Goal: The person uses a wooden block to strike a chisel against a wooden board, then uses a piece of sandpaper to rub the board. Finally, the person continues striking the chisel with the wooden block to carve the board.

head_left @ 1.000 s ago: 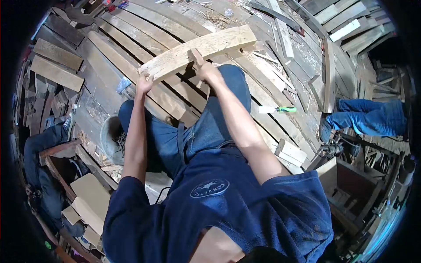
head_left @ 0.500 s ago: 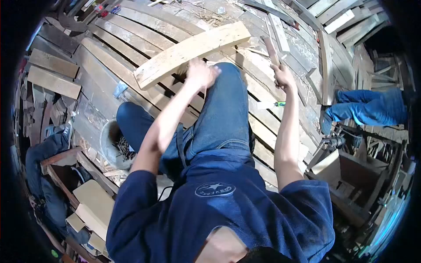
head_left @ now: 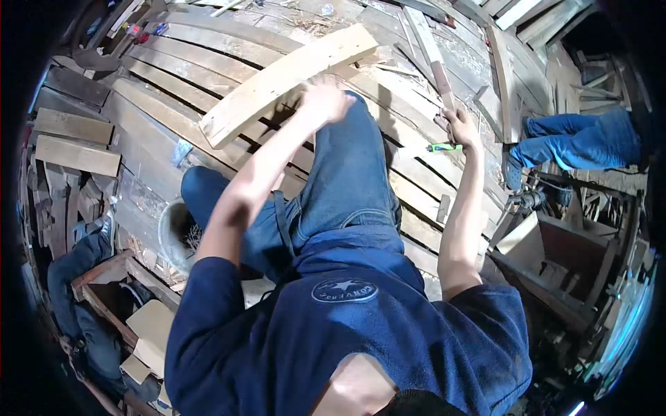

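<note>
A curved, pale wooden beam (head_left: 277,87) with small dark marks lies across the floor slats in front of my knees. My left hand (head_left: 326,100) is at its near side, above my knee, fingers apart and slightly blurred. Whether the fingertips touch the beam I cannot tell. Farther right, my right hand (head_left: 460,128) is closed around the lower end of a narrow, flat brownish wooden stick (head_left: 442,84), which points away from me. Just beneath that hand lies a scraper with a green handle (head_left: 444,147) and a pale blade.
A bucket (head_left: 170,239) with dark bits inside stands beside my left knee. Short wood blocks (head_left: 76,154) lie at the left. Wooden boxes (head_left: 576,260) sit at both lower sides. Another person's legs (head_left: 583,142) show at right, and a second person (head_left: 76,277) at left.
My right hand has moved slightly right and nearer to me with the stick. My left hand's fingers have lifted and spread. The whole view has shifted slightly; the beam looks otherwise unmoved.
</note>
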`<state>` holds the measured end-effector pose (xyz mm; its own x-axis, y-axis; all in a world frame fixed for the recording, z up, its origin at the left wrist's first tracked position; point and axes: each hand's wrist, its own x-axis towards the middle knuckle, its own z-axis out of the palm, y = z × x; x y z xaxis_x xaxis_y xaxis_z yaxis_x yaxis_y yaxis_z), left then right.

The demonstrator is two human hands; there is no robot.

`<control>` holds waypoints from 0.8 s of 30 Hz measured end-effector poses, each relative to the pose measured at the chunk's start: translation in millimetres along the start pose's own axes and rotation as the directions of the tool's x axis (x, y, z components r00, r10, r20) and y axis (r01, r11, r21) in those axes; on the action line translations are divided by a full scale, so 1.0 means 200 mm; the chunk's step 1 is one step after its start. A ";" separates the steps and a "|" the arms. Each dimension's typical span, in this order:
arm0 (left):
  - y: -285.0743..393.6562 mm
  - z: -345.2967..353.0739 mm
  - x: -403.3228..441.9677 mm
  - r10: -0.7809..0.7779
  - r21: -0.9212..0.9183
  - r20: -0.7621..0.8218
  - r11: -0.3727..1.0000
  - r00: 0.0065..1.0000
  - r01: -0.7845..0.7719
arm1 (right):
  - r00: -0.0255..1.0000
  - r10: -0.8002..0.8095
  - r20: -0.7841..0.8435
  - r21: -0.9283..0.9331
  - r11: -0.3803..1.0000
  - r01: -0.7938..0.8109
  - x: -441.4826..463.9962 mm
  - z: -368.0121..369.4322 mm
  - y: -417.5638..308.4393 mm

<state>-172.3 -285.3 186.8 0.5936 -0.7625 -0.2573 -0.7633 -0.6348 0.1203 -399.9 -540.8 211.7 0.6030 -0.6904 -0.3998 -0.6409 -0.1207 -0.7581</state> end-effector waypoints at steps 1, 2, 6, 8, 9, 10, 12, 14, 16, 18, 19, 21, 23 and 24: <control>0.12 -0.12 -0.15 0.248 -0.126 -0.019 0.960 0.969 -0.248 | 1.000 -0.011 0.006 -0.057 0.998 0.012 0.00 -0.02 0.00; 0.23 -0.07 -0.30 0.435 -0.224 -0.295 0.834 0.850 -0.505 | 1.000 -0.001 0.012 -0.040 0.999 0.001 0.00 -0.02 0.01; 0.26 0.23 -0.49 0.887 -0.228 -0.102 0.420 0.450 -0.878 | 1.000 -0.002 0.002 -0.047 0.999 0.002 0.00 -0.02 0.05; 0.17 0.17 -0.32 0.594 0.068 -0.119 0.804 0.796 -0.590 | 0.999 -0.039 -0.012 -0.089 0.995 0.038 -0.01 -0.05 0.05; 0.07 0.16 -0.20 0.377 0.218 -0.329 0.922 0.866 -0.319 | 0.999 -0.046 -0.012 -0.072 0.996 0.045 -0.02 -0.06 0.04; -0.07 0.13 -0.07 0.150 0.121 -0.268 0.985 0.952 -0.121 | 0.999 -0.038 0.000 -0.062 0.997 0.038 -0.06 -0.07 0.06; -0.25 0.02 0.10 -0.187 -0.220 -0.168 0.964 0.968 0.148 | 0.999 -0.033 -0.022 -0.024 0.999 0.033 -0.07 -0.09 0.08; -0.02 -0.09 -0.16 -0.027 -0.190 -0.481 0.979 0.876 -0.074 | 0.999 -0.032 -0.026 -0.012 0.999 0.032 -0.12 -0.10 0.10; 0.36 -0.11 -0.54 0.411 0.125 0.036 0.903 0.911 -0.412 | 0.999 -0.024 -0.021 -0.015 1.000 0.024 -0.11 -0.11 0.13; 0.66 0.15 -0.71 0.626 0.084 0.379 0.710 0.681 -0.700 | 1.000 -0.015 -0.010 -0.014 1.000 0.015 -0.13 -0.12 0.13; 0.75 0.14 -0.71 0.656 -0.277 0.554 0.726 0.513 -0.629 | 0.999 -0.029 -0.025 -0.013 1.000 0.028 -0.13 -0.12 0.13; 0.77 0.10 -0.63 0.855 -0.793 0.500 0.516 0.137 -0.326 | 0.998 -0.017 -0.063 -0.025 1.000 0.015 -0.14 -0.14 0.09; 0.68 0.06 -0.47 0.974 -0.872 0.178 0.223 0.142 -0.435 | 0.996 -0.055 -0.076 -0.019 0.998 0.054 -0.25 -0.15 0.01; 0.54 -0.12 -0.40 0.890 -0.771 0.215 0.407 0.401 -0.490 | 0.995 -0.068 -0.076 -0.026 0.997 0.066 -0.23 -0.17 0.01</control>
<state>-295.3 -296.5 243.3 -0.4962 -0.8444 -0.2019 -0.4048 0.0193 0.9142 -446.1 -533.2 245.9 0.6072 -0.7328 -0.3070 -0.6119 -0.1849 -0.7690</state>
